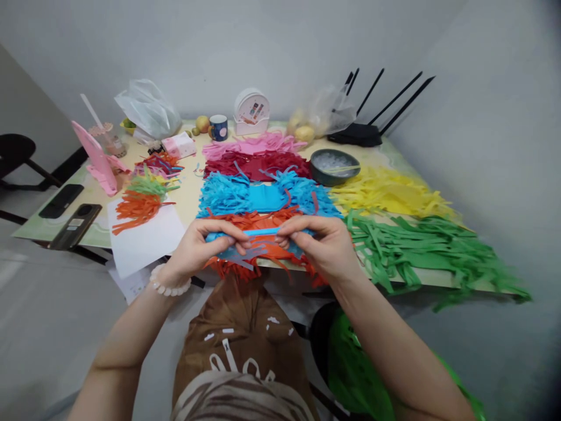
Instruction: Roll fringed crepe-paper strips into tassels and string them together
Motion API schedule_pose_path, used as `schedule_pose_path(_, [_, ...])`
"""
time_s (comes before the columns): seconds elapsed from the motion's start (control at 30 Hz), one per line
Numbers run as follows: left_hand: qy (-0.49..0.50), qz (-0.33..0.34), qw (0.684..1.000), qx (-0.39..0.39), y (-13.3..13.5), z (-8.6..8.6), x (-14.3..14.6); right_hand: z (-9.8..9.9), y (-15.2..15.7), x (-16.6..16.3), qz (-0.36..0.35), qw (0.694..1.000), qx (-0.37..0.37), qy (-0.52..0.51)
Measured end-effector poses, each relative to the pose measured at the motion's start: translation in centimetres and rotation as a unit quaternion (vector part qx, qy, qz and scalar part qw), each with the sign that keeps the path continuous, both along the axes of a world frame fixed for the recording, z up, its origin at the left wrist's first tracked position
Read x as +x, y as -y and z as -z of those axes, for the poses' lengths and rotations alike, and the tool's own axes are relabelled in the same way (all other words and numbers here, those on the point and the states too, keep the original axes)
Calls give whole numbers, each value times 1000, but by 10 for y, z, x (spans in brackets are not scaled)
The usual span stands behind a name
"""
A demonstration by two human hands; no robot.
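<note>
My left hand (205,245) and my right hand (322,242) are both closed, pinching the two ends of a fringed blue paper strip (262,233) held level over the table's near edge. Its cut fringe hangs down between my hands. Right under it lies an orange fringed paper sheet (258,221), and behind that a blue fringed sheet (263,196). A bead bracelet (169,286) sits on my left wrist.
Fringed sheets cover the table (188,196): pink (252,143), dark red (256,164), yellow (390,190), green (421,248). A dark bowl (334,166), white paper (146,237) with orange strips (135,207), two phones (76,225), a mug (218,127), bags and a router (355,134) stand around.
</note>
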State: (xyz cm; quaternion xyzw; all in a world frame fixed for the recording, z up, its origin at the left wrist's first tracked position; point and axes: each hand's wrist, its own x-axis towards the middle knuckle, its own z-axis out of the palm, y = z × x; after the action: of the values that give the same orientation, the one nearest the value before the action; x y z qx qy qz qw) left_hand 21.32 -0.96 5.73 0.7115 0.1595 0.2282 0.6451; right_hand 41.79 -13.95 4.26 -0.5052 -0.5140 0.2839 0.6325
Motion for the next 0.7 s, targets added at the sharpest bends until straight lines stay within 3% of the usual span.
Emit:
schedule_pose_path(0.07, [-32, 41, 992, 112, -3, -10, -5, -6, 5, -1, 15, 992, 46, 115])
schedule_pose_path(0.17, [-45, 20, 967, 250, -2, -23, -4, -15, 11, -3, 6, 963, 115, 243])
schedule_pose_path(0.33, [-77, 87, 947, 301, 6, -27, 12, -19, 15, -5, -44, 927, 155, 339])
schedule_pose_path(0.47, [-92, 68, 916, 385, 7, -19, 15, -19, 23, 2, -47, 922, 137, 359])
schedule_pose_path(0.57, [-46, -2, 833, 551, 8, -11, 14, -23, 23, 9, -67, 954, 22, 293])
schedule_pose_path(0.63, [19, -46, 755, 654, 9, -6, 14, -25, 17, 11, -99, 973, -80, 195])
schedule_pose_path(0.7, [82, -70, 690, 716, 9, -2, 15, -21, 10, 9, -164, 971, -155, 79])
